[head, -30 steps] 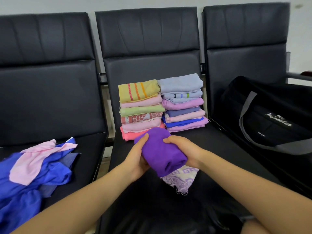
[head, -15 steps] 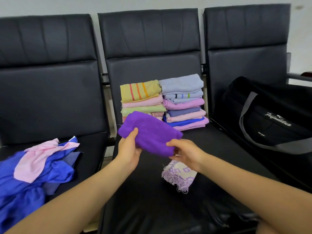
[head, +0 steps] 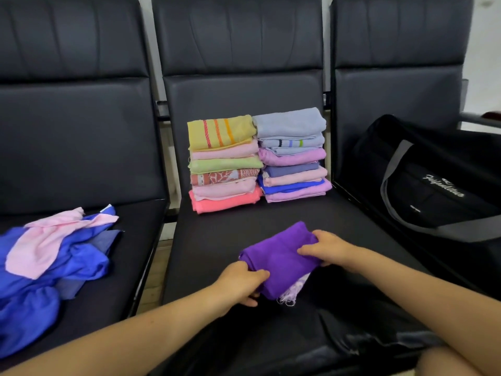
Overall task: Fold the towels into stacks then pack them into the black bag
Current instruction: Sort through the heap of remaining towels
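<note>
Left seat (head: 113, 267): loose pile of unfolded blue and pink towels (head: 48, 256). Middle seat (head: 217, 240), far edge: two folded stacks side by side, touching, left stack (head: 225, 164) topped by a yellow striped towel, right stack (head: 292, 156) topped by a grey-blue one. Near part of the middle seat: folded purple towel (head: 282, 261) lies over a pale fringed towel (head: 294, 290). Left hand (head: 241, 283) pinches its near-left corner; right hand (head: 329, 246) grips its right edge, fingers curled on the cloth. Right seat: black bag (head: 433, 185) with grey straps, well apart from the towel.
</note>
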Available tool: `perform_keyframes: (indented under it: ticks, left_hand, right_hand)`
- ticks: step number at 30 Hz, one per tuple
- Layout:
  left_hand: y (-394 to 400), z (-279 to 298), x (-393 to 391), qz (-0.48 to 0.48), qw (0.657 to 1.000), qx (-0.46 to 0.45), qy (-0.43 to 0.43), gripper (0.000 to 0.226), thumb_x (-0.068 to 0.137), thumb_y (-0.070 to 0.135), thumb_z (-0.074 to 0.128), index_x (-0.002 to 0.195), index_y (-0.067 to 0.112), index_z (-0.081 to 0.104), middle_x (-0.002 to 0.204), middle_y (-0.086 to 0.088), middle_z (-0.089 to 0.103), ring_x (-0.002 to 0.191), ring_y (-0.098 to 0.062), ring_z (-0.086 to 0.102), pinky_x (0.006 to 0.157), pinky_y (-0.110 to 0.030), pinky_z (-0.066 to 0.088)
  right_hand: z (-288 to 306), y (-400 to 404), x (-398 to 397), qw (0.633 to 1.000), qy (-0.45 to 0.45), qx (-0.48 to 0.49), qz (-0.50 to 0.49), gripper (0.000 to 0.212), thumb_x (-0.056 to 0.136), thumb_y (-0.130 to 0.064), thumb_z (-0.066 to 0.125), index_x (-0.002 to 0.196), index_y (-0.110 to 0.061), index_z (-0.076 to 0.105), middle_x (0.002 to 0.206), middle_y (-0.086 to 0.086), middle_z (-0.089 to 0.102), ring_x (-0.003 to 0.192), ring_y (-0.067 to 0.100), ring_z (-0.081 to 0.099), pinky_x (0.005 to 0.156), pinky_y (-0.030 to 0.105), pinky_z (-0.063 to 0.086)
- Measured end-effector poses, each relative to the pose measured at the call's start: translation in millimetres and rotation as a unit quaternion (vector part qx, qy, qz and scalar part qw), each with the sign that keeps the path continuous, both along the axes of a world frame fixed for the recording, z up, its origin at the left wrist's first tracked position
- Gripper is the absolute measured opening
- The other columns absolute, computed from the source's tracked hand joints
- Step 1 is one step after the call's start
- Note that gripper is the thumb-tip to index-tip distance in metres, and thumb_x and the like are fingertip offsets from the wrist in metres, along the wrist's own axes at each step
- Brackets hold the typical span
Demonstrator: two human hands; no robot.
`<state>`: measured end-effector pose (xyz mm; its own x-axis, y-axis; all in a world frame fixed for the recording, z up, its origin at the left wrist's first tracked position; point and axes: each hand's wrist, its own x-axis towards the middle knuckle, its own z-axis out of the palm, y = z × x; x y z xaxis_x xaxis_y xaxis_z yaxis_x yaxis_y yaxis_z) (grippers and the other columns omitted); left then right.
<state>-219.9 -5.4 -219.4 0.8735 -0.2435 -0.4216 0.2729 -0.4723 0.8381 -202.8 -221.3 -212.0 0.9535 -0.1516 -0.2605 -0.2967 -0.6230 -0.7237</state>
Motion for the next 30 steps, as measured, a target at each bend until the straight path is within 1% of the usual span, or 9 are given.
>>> perform_keyframes:
  ticks: [3,7,10,14,16,18,21,25,30]
  left_hand:
    - [2,2,7,0.032,0.998,-0.047,0.016,0.027,0.095,0.019,0.054,0.121,0.015,0.053,0.115,-0.005,0.061,0.083,-0.014,0.062,0.056,-0.026,0.057]
    - [19,13,26,0.100,0.981,-0.165,0.035,0.030,0.092,0.007,0.049,0.117,0.023,0.055,0.113,-0.001,0.064,0.095,-0.018,0.063,0.066,-0.034,0.056]
    - [39,20,56,0.179,0.966,-0.170,-0.075,0.039,0.089,0.004,0.049,0.124,0.021,0.051,0.119,-0.005,0.061,0.101,-0.022,0.061,0.078,-0.039,0.056]
    - [68,33,80,0.201,0.951,-0.086,-0.219,0.049,0.091,0.006,0.048,0.137,0.021,0.042,0.122,-0.002,0.055,0.106,-0.020,0.058,0.085,-0.031,0.051]
    - [81,28,91,0.170,0.956,0.005,-0.239,0.043,0.093,0.009,0.047,0.135,0.016,0.046,0.124,-0.005,0.055,0.104,-0.021,0.057,0.080,-0.026,0.046]
    - [91,18,101,0.135,0.957,0.106,-0.235,0.031,0.093,0.017,0.047,0.122,0.011,0.056,0.121,-0.013,0.059,0.099,-0.026,0.061,0.078,-0.028,0.046]
    - [93,12,108,0.132,0.952,0.137,-0.241,0.027,0.094,0.023,0.046,0.108,0.006,0.062,0.106,-0.016,0.063,0.092,-0.032,0.063,0.078,-0.034,0.048]
    - [94,14,110,0.156,0.943,0.137,-0.260,0.021,0.094,0.022,0.046,0.097,0.009,0.062,0.096,-0.014,0.067,0.088,-0.032,0.065,0.077,-0.036,0.050]
    - [119,10,99,0.150,0.919,0.140,-0.335,0.024,0.091,0.018,0.050,0.111,0.017,0.062,0.093,0.006,0.057,0.088,-0.015,0.057,0.078,-0.027,0.044]
  right_hand:
    - [2,7,-3,0.984,0.099,0.147,0.013,0.033,0.079,-0.022,0.074,0.108,-0.016,0.060,0.091,-0.003,0.065,0.077,0.009,0.059,0.054,0.021,0.046]
    - [2,26,13,0.961,0.080,0.264,-0.029,0.026,0.083,-0.008,0.069,0.108,-0.012,0.064,0.091,0.001,0.069,0.079,0.013,0.063,0.057,0.024,0.051]
    - [8,56,40,0.928,0.001,0.366,-0.069,0.032,0.085,-0.002,0.065,0.116,-0.010,0.060,0.106,0.006,0.068,0.093,0.018,0.064,0.069,0.030,0.054]
    - [16,99,79,0.906,-0.051,0.406,-0.106,0.046,0.086,0.000,0.064,0.130,-0.004,0.050,0.124,0.011,0.059,0.100,0.023,0.061,0.060,0.031,0.056]
    - [10,114,98,0.922,-0.063,0.362,-0.126,0.042,0.086,-0.001,0.063,0.127,0.000,0.051,0.126,0.015,0.059,0.099,0.026,0.061,0.066,0.035,0.056]
    - [4,118,108,0.973,-0.073,0.181,-0.123,0.042,0.084,-0.011,0.067,0.122,0.002,0.054,0.124,0.017,0.060,0.106,0.031,0.060,0.083,0.037,0.053]
    - [3,113,106,0.990,-0.086,-0.008,-0.111,0.063,0.081,-0.031,0.069,0.131,-0.002,0.045,0.131,0.017,0.053,0.120,0.034,0.052,0.097,0.037,0.044]
    - [11,104,93,0.970,-0.187,-0.077,-0.134,0.076,0.082,-0.039,0.070,0.140,-0.004,0.036,0.138,0.020,0.045,0.131,0.037,0.036,0.102,0.040,0.036]
    - [15,114,63,0.948,-0.294,-0.088,-0.088,0.051,0.088,-0.023,0.060,0.134,-0.009,0.047,0.121,0.012,0.053,0.123,0.030,0.041,0.096,0.036,0.036]
